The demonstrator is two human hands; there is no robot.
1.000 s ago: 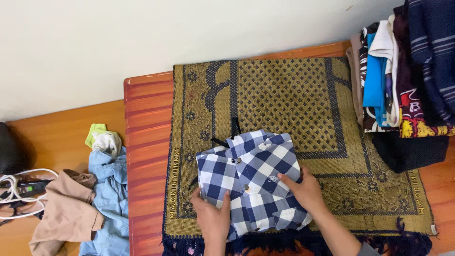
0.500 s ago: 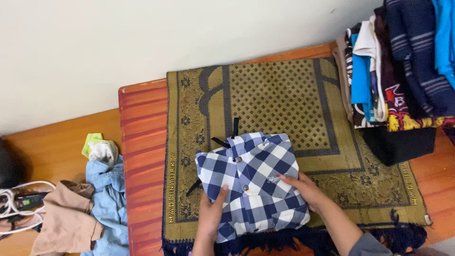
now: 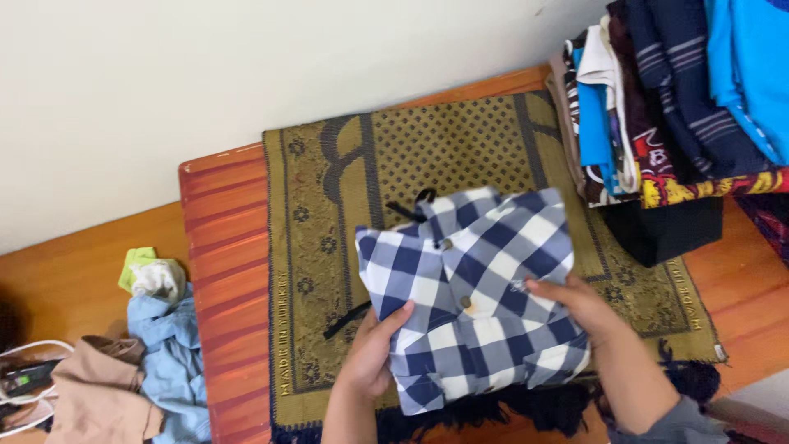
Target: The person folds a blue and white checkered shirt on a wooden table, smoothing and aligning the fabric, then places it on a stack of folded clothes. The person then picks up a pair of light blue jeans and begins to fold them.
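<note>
Both hands grip a folded blue-and-white checked shirt from its sides. The left hand clasps the shirt's left edge, thumb on top of the cloth and fingers tucked beneath it. The right hand grasps the right edge the same way, thumb pressed on the top face near a small pale emblem, the rest of the fingers out of sight under the fold. A grey sleeve covers the right forearm. The shirt is buttoned up its front, its collar pointing toward the far side, and it sits over the near half of a brown and gold patterned mat; whether its underside touches the mat cannot be told. A thin black strap pokes out beside the collar, and another dark strip lies on the mat just left of the shirt. The mat covers most of a red-orange wooden table, its dark fringe hanging at the near edge. At the table's far right corner stands a stack of folded clothes in blue, white, navy stripes and yellow-red print, resting on a black folded garment. Off the table's left edge, on a lower wooden surface, lies a heap of light blue denim, a tan garment, a green-and-white cloth and some white cables.
</note>
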